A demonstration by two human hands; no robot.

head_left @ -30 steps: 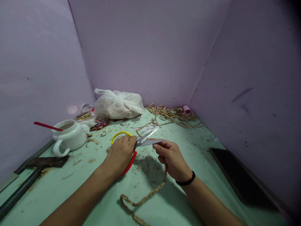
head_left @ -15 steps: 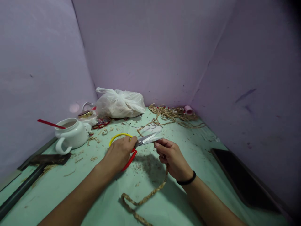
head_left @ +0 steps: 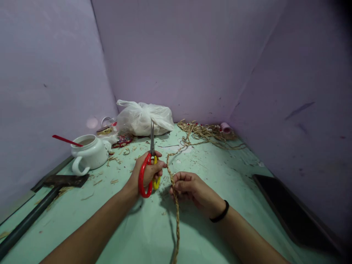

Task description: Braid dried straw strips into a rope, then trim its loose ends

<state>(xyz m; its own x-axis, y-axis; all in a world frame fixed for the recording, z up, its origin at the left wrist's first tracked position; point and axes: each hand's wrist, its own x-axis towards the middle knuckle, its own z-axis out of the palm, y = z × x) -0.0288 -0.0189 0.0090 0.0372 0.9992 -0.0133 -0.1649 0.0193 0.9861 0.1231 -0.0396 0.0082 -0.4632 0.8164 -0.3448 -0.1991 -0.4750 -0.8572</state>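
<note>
My left hand [head_left: 147,171] is closed round the red and yellow handles of a pair of scissors [head_left: 148,161], whose blades point up and away, closed together. Just to its right, my right hand [head_left: 189,189] with a black wristband pinches a braided jute cord [head_left: 176,212]. The cord runs from the tangle at the back, through my fingers, and down toward me across the green table [head_left: 220,172]. The two hands are a few centimetres apart.
A white pot [head_left: 89,154] with a red stick stands at the left, by a hammer [head_left: 44,200]. A white plastic bag [head_left: 145,117] and a tangle of jute [head_left: 203,134] lie at the back wall. A dark flat slab [head_left: 291,212] rests at the right. Purple walls enclose the table.
My left hand turned the scissors from lying sideways with blades open to upright with blades closed. My right hand moved down toward the table, and the cord now lies straight instead of looped.
</note>
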